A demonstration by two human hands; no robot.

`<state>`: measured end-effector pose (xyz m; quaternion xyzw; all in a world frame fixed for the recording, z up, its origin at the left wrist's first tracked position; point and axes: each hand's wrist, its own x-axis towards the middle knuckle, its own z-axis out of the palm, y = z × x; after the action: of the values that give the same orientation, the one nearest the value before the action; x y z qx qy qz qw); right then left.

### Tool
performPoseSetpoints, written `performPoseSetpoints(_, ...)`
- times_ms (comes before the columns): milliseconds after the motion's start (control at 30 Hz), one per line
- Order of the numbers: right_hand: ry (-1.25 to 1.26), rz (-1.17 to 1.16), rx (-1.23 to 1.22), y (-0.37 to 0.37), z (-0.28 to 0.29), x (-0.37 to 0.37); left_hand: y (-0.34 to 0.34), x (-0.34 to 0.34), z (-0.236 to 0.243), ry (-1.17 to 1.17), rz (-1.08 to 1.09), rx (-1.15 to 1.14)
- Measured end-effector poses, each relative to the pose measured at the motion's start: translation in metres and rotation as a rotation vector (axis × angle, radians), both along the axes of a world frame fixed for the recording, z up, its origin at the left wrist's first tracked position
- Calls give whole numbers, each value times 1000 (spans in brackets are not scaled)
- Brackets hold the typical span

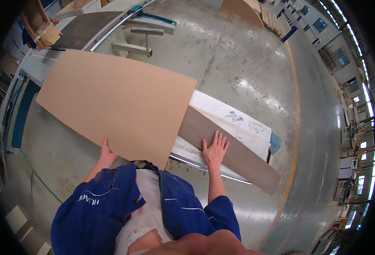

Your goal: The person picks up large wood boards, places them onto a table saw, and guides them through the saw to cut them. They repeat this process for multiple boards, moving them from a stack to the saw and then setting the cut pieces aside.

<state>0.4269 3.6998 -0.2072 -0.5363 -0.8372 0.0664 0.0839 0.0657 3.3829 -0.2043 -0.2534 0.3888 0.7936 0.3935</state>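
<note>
A large tan fibreboard sheet [117, 100] lies across a machine table in front of me. My left hand [106, 155] is closed on its near edge, thumb on top and fingers hidden underneath. To the right, my right hand [215, 148] rests flat, fingers spread, on a long grey-brown board strip [249, 166]. One end of that strip meets the right edge of the tan sheet; the other end reaches out past the table. Pale panels with handwriting, such as the white panel [238, 117], lie beside and under the strip.
A curved metal rail [115, 26] and a grey machine arm [132, 49] stand beyond the sheet. Blue plastic wrap [275, 143] hangs at the right end of the pale panels. A yellow floor line [296, 85] runs along the right. More boards [243, 12] stand far off.
</note>
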Motion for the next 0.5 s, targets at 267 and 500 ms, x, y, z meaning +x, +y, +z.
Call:
performPoseSetpoints(267, -41, 46, 50, 56, -7, 88, -14, -34, -14, -9, 13, -49)
performPoseSetpoints(500, -121, 17, 51, 93, -11, 169, -26, -70, -35, -17, 47, 8)
